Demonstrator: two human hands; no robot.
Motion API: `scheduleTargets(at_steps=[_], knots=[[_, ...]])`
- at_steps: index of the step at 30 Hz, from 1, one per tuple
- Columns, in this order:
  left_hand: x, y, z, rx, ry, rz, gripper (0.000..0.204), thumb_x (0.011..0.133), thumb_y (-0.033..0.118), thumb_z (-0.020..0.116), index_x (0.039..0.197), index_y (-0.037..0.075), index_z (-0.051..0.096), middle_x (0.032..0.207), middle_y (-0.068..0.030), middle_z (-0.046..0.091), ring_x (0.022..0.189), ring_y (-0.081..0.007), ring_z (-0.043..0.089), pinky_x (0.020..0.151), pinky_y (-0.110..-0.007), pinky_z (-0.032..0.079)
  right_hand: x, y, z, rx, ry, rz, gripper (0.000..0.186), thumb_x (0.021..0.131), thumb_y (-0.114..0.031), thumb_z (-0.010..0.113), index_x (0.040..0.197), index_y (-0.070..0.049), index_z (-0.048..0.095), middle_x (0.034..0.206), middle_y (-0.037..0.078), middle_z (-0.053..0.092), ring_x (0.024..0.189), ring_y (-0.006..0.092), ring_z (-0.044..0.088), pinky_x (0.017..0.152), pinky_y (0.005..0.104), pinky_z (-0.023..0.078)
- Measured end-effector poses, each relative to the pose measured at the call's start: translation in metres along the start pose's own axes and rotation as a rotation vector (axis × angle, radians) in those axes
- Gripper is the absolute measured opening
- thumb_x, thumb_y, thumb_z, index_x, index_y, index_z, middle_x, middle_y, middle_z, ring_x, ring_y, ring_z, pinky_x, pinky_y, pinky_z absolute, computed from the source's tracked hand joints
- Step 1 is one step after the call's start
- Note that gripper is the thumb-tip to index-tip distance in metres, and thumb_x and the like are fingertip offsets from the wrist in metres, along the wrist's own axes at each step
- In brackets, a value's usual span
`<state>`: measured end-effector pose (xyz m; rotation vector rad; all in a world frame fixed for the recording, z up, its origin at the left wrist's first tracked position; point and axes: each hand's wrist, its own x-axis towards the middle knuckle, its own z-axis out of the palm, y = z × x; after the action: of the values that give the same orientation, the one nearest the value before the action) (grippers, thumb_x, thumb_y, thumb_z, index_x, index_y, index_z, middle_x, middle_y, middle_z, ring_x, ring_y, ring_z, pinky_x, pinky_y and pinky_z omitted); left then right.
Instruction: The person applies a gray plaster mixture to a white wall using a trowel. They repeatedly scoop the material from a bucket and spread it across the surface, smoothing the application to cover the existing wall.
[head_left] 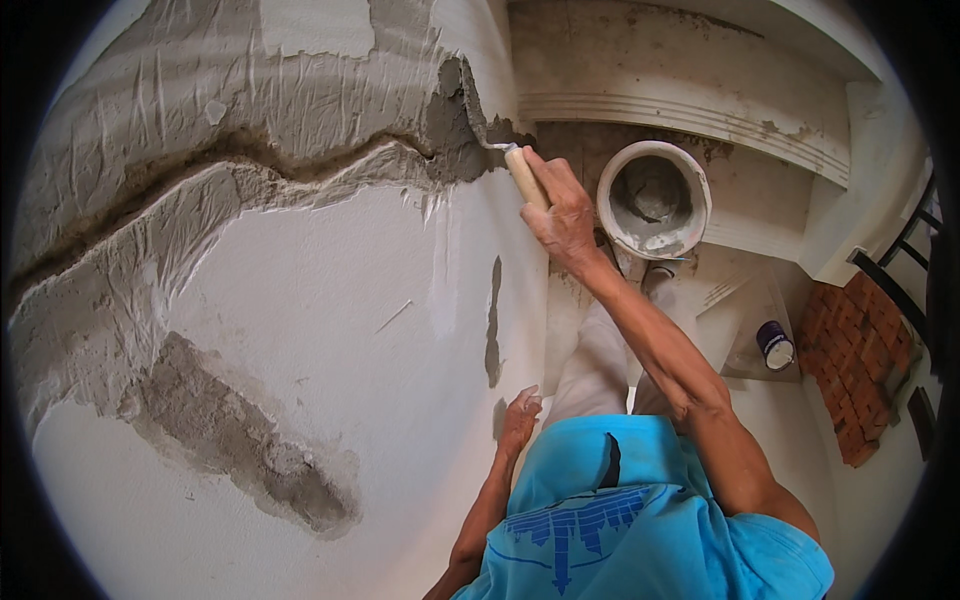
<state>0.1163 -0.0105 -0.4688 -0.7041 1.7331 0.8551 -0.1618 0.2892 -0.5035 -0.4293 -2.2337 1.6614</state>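
Observation:
My right hand [560, 210] grips the pale wooden handle [523, 175] of a small trowel, whose metal end [495, 142] is at a patch of darker wet mortar [455, 130] on the wall. A long jagged groove [200, 160] runs leftward from that patch through rough grey plaster. My left hand [518, 415] is low beside the white wall [330, 290], its fingers loosely bent and apart with nothing visible in them; whether it touches the wall is unclear. A round bucket [606, 190] with grey mix inside stands right of my right hand.
Pale stair steps [680, 70] cross the top right. My legs [590, 365] stand below the bucket. A small dark can [775, 345] is on the lower right, beside red bricks [850, 370] and a black railing [905, 250]. Another grey patch [240, 435] marks the lower wall.

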Motion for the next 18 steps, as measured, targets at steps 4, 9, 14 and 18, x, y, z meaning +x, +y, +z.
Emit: scheduleTargets(at_steps=[4,9,14,18], knots=[[-0.003,-0.001,0.0,-0.028,0.001,-0.004,0.059,0.101,0.038,0.058,0.148,0.004,0.051,0.126,-0.0183,0.068,0.108,-0.0242,0.068,0.088,-0.036,0.057,-0.022,-0.015,0.007,0.044,-0.011,-0.014,0.071,0.071,0.0,0.064,0.141,-0.001,0.057,0.101,0.017,0.055,0.089,0.035,0.061,0.08,0.0444,0.053],[-0.001,0.001,0.0,0.008,0.012,0.023,0.059,0.101,0.039,0.059,0.148,0.004,0.052,0.126,-0.0178,0.068,0.107,-0.0236,0.068,0.087,-0.036,0.057,-0.041,-0.018,-0.008,0.092,-0.018,-0.037,0.07,0.071,0.0,0.065,0.14,-0.001,0.058,0.103,0.017,0.056,0.089,0.0355,0.061,0.08,0.0441,0.053],[0.001,-0.005,0.001,-0.035,0.01,0.005,0.056,0.099,0.032,0.058,0.148,0.006,0.052,0.119,-0.014,0.067,0.104,-0.0222,0.064,0.085,-0.036,0.055,-0.024,-0.001,-0.006,0.051,0.009,0.041,0.069,0.072,-0.001,0.065,0.14,-0.001,0.058,0.104,0.017,0.057,0.093,0.0352,0.062,0.081,0.044,0.053],[0.001,-0.012,0.0,-0.048,0.016,-0.017,0.055,0.101,0.033,0.058,0.148,0.005,0.052,0.125,-0.0169,0.069,0.105,-0.0222,0.068,0.085,-0.035,0.057,-0.012,0.001,0.003,0.052,0.019,-0.021,0.069,0.072,-0.001,0.065,0.14,-0.001,0.057,0.104,0.018,0.058,0.094,0.0354,0.062,0.081,0.0441,0.053]])
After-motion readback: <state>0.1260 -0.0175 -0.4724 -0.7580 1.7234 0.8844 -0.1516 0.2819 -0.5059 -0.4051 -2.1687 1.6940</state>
